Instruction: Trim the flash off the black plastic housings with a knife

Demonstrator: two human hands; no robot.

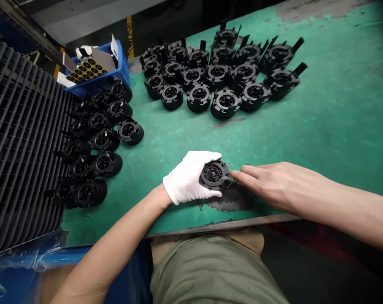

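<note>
My left hand, in a white glove, is wrapped around a round black plastic housing near the table's front edge. The housing's ringed face, with holes and small posts, is turned up toward me. My bare right hand comes in from the right with its fingers pinched together. A thin, pale, blade-like tool sticks out from those fingertips and meets the right rim of the housing. Most of the tool is hidden inside the hand, so its exact kind does not show.
Several similar black housings stand in rows at the back of the green table. More housings are grouped at the left, beside a grey ribbed stack. A blue bin holds a sheet of round stickers.
</note>
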